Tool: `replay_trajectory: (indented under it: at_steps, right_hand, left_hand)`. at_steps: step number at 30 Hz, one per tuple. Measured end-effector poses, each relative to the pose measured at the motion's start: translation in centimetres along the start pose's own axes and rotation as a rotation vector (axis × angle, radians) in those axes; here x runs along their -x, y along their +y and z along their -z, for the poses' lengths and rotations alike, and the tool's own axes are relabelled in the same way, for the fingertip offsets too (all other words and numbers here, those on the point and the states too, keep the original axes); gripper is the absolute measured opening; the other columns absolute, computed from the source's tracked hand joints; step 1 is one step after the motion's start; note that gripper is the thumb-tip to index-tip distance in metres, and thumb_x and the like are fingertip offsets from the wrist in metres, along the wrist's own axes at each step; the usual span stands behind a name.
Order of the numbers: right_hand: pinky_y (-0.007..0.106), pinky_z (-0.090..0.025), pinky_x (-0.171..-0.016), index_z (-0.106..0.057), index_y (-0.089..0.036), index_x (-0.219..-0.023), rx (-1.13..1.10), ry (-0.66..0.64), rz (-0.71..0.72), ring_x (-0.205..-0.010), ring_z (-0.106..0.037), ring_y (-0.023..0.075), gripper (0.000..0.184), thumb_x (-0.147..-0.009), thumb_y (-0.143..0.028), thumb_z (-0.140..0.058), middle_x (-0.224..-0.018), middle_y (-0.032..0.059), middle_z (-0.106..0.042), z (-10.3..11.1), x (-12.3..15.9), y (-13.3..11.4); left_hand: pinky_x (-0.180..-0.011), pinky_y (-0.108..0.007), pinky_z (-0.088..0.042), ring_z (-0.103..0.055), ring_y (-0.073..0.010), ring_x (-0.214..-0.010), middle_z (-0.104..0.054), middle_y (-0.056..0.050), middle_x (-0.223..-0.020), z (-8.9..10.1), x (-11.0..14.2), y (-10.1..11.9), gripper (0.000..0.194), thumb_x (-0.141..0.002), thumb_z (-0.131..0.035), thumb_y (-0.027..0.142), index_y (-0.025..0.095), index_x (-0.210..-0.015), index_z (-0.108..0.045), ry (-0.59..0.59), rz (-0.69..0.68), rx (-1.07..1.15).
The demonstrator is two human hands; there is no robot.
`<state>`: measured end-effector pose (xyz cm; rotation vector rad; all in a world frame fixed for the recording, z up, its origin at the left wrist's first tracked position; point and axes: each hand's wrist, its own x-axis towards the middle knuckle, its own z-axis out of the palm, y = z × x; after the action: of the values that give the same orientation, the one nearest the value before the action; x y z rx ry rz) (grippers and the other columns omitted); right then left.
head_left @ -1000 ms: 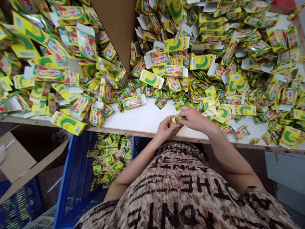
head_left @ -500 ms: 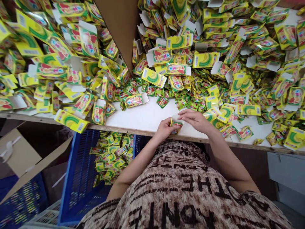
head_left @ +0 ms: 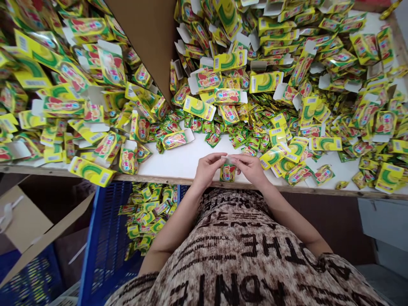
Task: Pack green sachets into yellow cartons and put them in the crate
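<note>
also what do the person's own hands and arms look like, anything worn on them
The left hand and right hand are bare: no gloves, and no rings or watch that I can make out. The forearms are uncovered too. Short sleeves end near the elbows, in a mottled brown and cream fabric; the shirt also carries dark lettering across the front.

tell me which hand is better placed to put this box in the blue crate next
Probably the left hand: the blue crate sits below the table on that side. Both hands are at the top of the box, but the right hand would have to reach across.
</note>
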<state>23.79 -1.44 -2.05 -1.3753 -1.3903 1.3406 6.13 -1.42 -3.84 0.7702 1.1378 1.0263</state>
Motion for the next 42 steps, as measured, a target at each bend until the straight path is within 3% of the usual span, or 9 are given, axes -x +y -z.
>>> replay_trajectory:
  at_steps: [7,10,13,17,27,30,35,39,42]
  right_hand:
    - [0.028,-0.055,-0.050,-0.077,-0.020,-0.082,-0.182,0.078,-0.143,-0.053,-0.061,0.0133,0.032,-0.063,-0.045,-0.082,-0.072,0.0025,-0.072,-0.8,-0.4,0.7]
    - [0.028,-0.056,-0.048,-0.076,-0.019,-0.082,-0.201,0.109,-0.154,-0.054,-0.061,0.0141,0.032,-0.065,-0.046,-0.081,-0.069,0.0022,-0.071,-1.1,-0.4,0.8]
    - [0.029,-0.057,-0.048,-0.077,-0.019,-0.080,-0.165,0.106,-0.134,-0.055,-0.063,0.0153,0.031,-0.067,-0.047,-0.080,-0.071,0.0034,-0.072,-1.0,-0.3,0.4]
    - [0.032,-0.058,-0.055,-0.078,-0.022,-0.080,-0.056,0.097,0.009,-0.061,-0.066,0.0170,0.024,-0.073,-0.045,-0.077,-0.081,0.0057,-0.074,-0.5,0.2,0.3]
    - [0.038,-0.055,-0.087,-0.075,-0.027,-0.099,0.228,0.135,0.332,-0.094,-0.066,0.0198,0.016,-0.088,-0.032,-0.066,-0.100,0.0067,-0.071,-0.7,2.2,2.4]
    - [0.037,-0.055,-0.083,-0.075,-0.028,-0.100,0.304,0.155,0.407,-0.093,-0.065,0.0189,0.016,-0.088,-0.029,-0.065,-0.102,0.0072,-0.066,-0.5,2.7,2.7]
    - [0.033,-0.054,-0.074,-0.075,-0.026,-0.099,0.299,0.015,0.543,-0.085,-0.062,0.0169,0.014,-0.087,-0.025,-0.068,-0.091,0.0056,-0.065,0.6,1.6,2.2]
    - [0.028,-0.052,-0.062,-0.074,-0.023,-0.094,0.215,-0.058,0.494,-0.075,-0.061,0.0143,0.011,-0.087,-0.028,-0.068,-0.088,0.0050,-0.064,1.1,0.4,1.6]
    - [0.028,-0.051,-0.060,-0.074,-0.022,-0.092,0.198,-0.065,0.435,-0.073,-0.060,0.0143,0.011,-0.086,-0.029,-0.069,-0.088,0.0050,-0.066,1.1,0.1,1.5]
  left_hand:
    - [-0.084,-0.034,-0.056,-0.069,-0.0190,-0.086,-0.077,-0.007,-0.093,0.2,-0.6,-1.1,0.032,-0.073,-0.077,0.042,0.018,-0.095,-0.078,0.045,-0.114,-0.160]
    - [-0.077,-0.031,-0.056,-0.068,-0.0171,-0.080,-0.077,-0.005,-0.092,0.1,-1.0,-0.8,0.034,-0.075,-0.075,0.042,0.019,-0.099,-0.077,0.047,-0.129,-0.216]
    - [-0.072,-0.029,-0.055,-0.067,-0.0169,-0.075,-0.076,-0.005,-0.084,0.4,-1.4,-0.1,0.025,-0.076,-0.074,0.042,0.019,-0.087,-0.078,-0.016,-0.200,-0.347]
    - [-0.073,-0.030,-0.055,-0.068,-0.0176,-0.076,-0.075,-0.005,-0.082,0.9,-1.3,0.9,0.018,-0.078,-0.074,0.038,0.021,-0.082,-0.078,-0.169,-0.341,-0.436]
    - [-0.089,-0.035,-0.056,-0.071,-0.0189,-0.097,-0.076,-0.008,-0.105,2.0,0.4,-0.2,0.024,-0.084,-0.069,0.030,0.025,-0.107,-0.075,-0.220,-0.507,-0.523]
    - [-0.092,-0.036,-0.057,-0.070,-0.0189,-0.100,-0.075,-0.008,-0.109,2.2,0.9,-0.6,0.024,-0.084,-0.070,0.028,0.025,-0.108,-0.074,-0.252,-0.577,-0.554]
    - [-0.090,-0.032,-0.058,-0.071,-0.0172,-0.099,-0.074,-0.009,-0.112,2.4,1.0,-1.2,0.028,-0.084,-0.069,0.019,0.024,-0.112,-0.073,-0.229,-0.739,-0.577]
    - [-0.090,-0.032,-0.058,-0.070,-0.0176,-0.100,-0.073,-0.009,-0.109,1.9,0.8,-1.5,0.026,-0.085,-0.069,0.018,0.024,-0.109,-0.073,-0.214,-0.703,-0.536]
    - [-0.086,-0.031,-0.058,-0.069,-0.0177,-0.097,-0.072,-0.009,-0.106,1.4,0.7,-1.8,0.036,-0.083,-0.072,0.024,0.022,-0.118,-0.068,-0.184,-0.531,-0.415]
